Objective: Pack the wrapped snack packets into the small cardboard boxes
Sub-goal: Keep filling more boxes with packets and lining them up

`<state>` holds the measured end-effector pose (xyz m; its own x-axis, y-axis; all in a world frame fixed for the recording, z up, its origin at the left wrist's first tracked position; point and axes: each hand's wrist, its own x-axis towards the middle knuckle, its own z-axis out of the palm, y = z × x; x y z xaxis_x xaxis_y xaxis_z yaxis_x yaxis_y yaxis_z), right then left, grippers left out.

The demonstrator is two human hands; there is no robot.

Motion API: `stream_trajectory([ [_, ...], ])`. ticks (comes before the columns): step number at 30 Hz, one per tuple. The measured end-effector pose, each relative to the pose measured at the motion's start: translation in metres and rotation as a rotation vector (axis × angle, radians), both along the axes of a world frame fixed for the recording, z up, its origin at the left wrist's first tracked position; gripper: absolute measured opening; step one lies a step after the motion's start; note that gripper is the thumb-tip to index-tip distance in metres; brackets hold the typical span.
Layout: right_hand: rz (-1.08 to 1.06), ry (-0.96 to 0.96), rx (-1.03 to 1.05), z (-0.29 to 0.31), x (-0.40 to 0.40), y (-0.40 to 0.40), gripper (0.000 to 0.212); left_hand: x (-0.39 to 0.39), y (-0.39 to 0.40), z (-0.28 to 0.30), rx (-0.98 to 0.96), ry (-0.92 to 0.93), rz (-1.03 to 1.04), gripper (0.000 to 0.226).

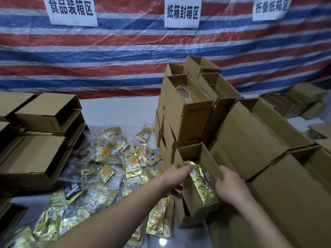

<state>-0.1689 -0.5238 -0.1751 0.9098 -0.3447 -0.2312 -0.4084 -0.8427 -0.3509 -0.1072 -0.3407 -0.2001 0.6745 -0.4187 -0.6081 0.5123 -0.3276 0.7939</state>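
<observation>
Two hands: left hand (176,178) pinches gold packets (201,183) inside open box (206,158); right hand (228,183) grips its wall.
Loose packets (125,158): lower-left table.

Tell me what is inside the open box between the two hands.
The open box holds gold snack packets, filling it lengthwise. Anything beneath them is covered.
</observation>
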Motion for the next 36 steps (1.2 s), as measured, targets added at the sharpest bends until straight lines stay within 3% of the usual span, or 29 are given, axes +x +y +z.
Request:
stream_trajectory([
  [3, -0.040, 0.009, 0.041, -0.005, 0.000, -0.007, 0.026, 0.007, -0.012, -0.003, 0.033, -0.010, -0.034, 0.071],
  [10, -0.068, 0.021, 0.064, -0.015, 0.003, -0.008, 0.023, 0.016, -0.022, -0.009, 0.092, -0.012, -0.045, 0.064],
  [20, -0.115, -0.036, 0.118, -0.017, 0.010, -0.010, 0.029, 0.017, -0.028, -0.008, 0.145, -0.049, -0.057, 0.079],
  [30, -0.065, -0.111, 0.043, -0.004, 0.013, -0.006, 0.036, 0.010, -0.020, -0.012, 0.117, -0.066, -0.038, 0.098],
  [36, -0.003, -0.257, -0.056, 0.012, 0.017, 0.011, 0.050, 0.012, 0.012, -0.014, 0.015, -0.103, 0.012, 0.071],
])
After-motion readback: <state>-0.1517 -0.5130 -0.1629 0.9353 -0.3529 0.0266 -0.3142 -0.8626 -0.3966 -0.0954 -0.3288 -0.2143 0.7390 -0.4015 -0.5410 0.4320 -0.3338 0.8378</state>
